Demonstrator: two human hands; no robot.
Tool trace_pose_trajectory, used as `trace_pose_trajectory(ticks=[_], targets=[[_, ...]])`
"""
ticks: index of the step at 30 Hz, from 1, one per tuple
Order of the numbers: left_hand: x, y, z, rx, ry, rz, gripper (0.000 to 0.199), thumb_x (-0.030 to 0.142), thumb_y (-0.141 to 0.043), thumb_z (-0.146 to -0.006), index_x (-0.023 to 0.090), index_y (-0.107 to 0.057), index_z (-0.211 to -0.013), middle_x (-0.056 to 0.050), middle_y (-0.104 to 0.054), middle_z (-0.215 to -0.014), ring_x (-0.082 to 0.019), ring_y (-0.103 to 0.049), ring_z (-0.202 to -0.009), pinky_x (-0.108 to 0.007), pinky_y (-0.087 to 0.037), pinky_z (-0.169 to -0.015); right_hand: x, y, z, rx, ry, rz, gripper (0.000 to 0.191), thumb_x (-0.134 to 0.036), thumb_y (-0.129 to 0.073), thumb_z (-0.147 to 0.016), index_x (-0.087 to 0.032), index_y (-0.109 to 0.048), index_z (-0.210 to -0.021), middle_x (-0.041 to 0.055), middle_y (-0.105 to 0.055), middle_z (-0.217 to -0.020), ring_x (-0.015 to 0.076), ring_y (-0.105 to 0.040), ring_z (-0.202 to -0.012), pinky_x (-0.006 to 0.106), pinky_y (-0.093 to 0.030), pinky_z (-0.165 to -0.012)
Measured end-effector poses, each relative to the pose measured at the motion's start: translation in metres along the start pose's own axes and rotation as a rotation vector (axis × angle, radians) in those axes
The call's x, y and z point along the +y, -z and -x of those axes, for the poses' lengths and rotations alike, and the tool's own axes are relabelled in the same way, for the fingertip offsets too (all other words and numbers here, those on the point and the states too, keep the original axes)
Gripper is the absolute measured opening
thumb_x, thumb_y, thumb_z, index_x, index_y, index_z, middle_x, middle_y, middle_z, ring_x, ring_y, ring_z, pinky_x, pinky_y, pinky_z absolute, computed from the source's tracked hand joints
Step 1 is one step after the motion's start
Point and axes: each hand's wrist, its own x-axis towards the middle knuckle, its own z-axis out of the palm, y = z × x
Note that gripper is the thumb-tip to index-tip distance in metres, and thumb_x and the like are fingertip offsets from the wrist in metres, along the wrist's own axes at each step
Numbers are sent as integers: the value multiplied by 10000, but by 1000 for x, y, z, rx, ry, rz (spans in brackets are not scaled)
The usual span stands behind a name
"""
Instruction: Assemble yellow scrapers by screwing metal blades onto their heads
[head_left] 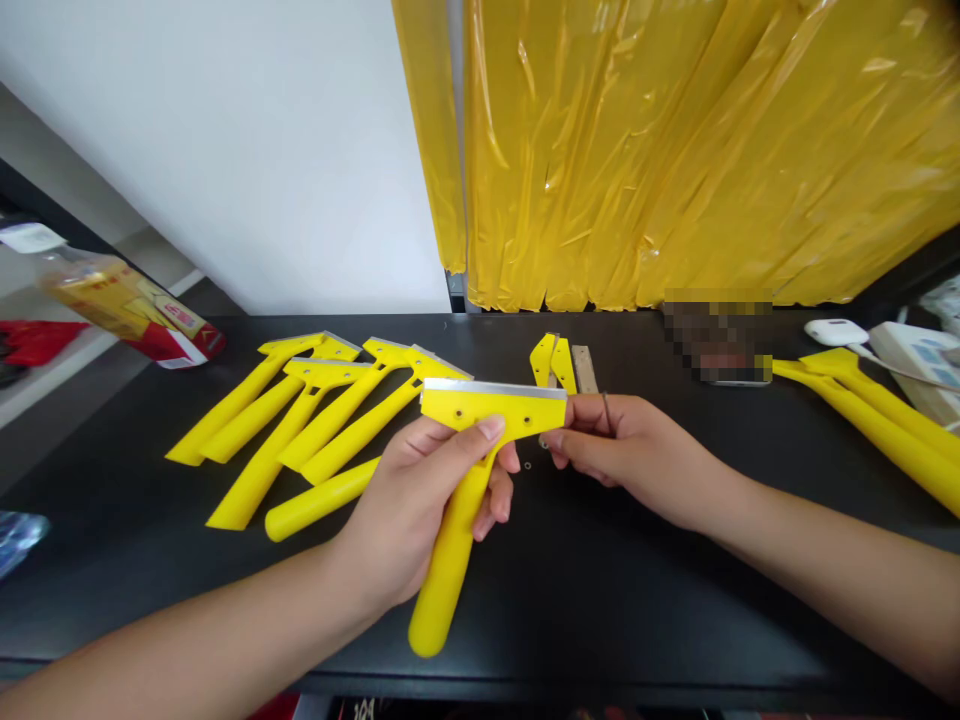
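Note:
A yellow scraper (442, 550) with a metal strip along its wide head is in my left hand (420, 490), the thumb lying on the head near two holes. My right hand (630, 450) is at the head's right end, thumb and fingers pinched around a small ring-like part (545, 444). Another tiny ring (528, 466) lies on the black table (600, 600) between the hands. Several more yellow scrapers (262, 440) lie at the left. Behind my hands are two small yellow plates (552, 362) and a grey metal strip (583, 370).
A bottle (135, 305) leans at the far left. At the right are more yellow handles (877, 420), a white case (836, 332) and a white power strip (915, 365). Yellow plastic sheeting (637, 150) hangs behind the table.

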Motion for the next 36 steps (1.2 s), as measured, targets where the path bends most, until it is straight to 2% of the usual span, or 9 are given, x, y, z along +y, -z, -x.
trace_pose_trajectory(ticks=[3, 5, 9, 14, 22, 27, 30, 32, 36], targets=[[-3, -2, 1, -33, 24, 36, 269, 370, -723, -974, 155, -737, -813, -27, -681, -627, -102, -574, -467, -183, -464, -456, -4, 0, -1, -17, -97, -337, 314, -511, -655, -956, -208, -609, -887, -27, -585, -784, 89, -356, -539, 243, -247, -463], [-6, -2, 1, -39, 30, 53, 245, 355, -744, -964, 152, -750, -828, -38, -707, -688, -116, -614, -511, -195, -510, -473, -5, -2, -1, -36, -135, -509, 342, -533, -683, -935, -214, -575, -878, -40, -552, -783, 77, -306, -529, 232, -198, -449], [-9, -1, 0, -41, 14, 69, 212, 333, -775, -946, 151, -763, -838, -41, -717, -758, -147, -673, -600, -219, -571, -513, -4, -5, 2, -96, -176, -722, 331, -443, -781, -885, -202, -560, -825, -54, -524, -755, 58, -264, -517, 216, -181, -442], [-8, 0, -3, -38, -2, 59, 234, 341, -775, -951, 143, -770, -827, -51, -719, -778, -150, -685, -623, -227, -590, -542, -3, -4, 5, -135, -222, -992, 228, -283, -815, -897, -177, -621, -837, -46, -553, -758, 45, -280, -521, 195, -168, -450], [-9, 5, -10, -16, -53, 43, 226, 330, -756, -967, 141, -764, -843, -41, -706, -789, -163, -700, -666, -243, -605, -575, -5, -4, 8, -184, -216, -1094, 272, -357, -685, -1014, -148, -669, -839, -22, -522, -777, 62, -305, -558, 201, -199, -458], [-13, 8, -12, -38, -35, 33, 255, 345, -758, -969, 134, -758, -825, -42, -708, -758, -157, -695, -663, -240, -603, -594, -6, -5, 9, -213, -226, -1117, 202, -302, -703, -996, -149, -672, -868, -18, -510, -800, 63, -294, -578, 196, -195, -464], [-13, 7, -12, -36, -25, 34, 257, 347, -755, -973, 131, -764, -834, -49, -720, -769, -160, -699, -667, -243, -604, -597, -3, -6, 7, -203, -210, -1075, 131, -273, -732, -966, -144, -719, -950, 2, -534, -844, 73, -310, -612, 196, -199, -469], [-14, 7, -13, -37, -31, 37, 241, 345, -760, -969, 131, -774, -860, -53, -730, -792, -166, -708, -685, -247, -607, -604, -2, -8, 6, -192, -199, -1046, 116, -244, -756, -941, -142, -735, -991, -4, -507, -790, 87, -305, -633, 196, -212, -483], [-17, 7, -12, -55, -27, 28, 232, 348, -760, -973, 131, -782, -894, -54, -734, -802, -166, -712, -705, -249, -610, -628, 0, -14, 3, -159, -184, -1028, 102, -205, -804, -906, -154, -732, -957, -38, -437, -708, 86, -250, -615, 198, -202, -489]])
